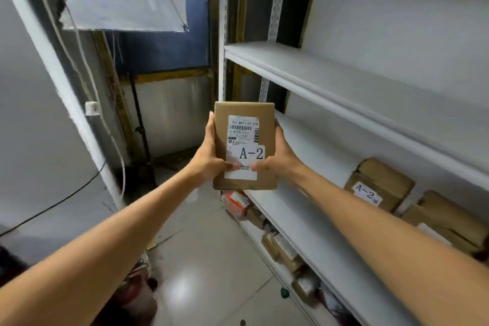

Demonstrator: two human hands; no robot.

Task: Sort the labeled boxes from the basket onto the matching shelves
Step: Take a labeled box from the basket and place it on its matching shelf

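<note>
A small brown cardboard box (247,114) with a white shipping label and a large "A-2" sticker is held up in front of me at arm's length. My left hand (209,156) grips its left side and my right hand (280,159) grips its right side, both thumbs pressing on the label's lower part. The box hangs just left of the white shelf unit, level with its middle shelf (312,193). On that shelf at the right lies another brown box marked "A-2" (378,185), with a second brown box (447,219) beside it.
An upper white shelf (317,71) runs above. The lowest shelf holds several small parcels (283,249) and a red-and-white pack (236,202). The tiled floor (211,259) lies below. A white panel, cables and a light stand are at the left.
</note>
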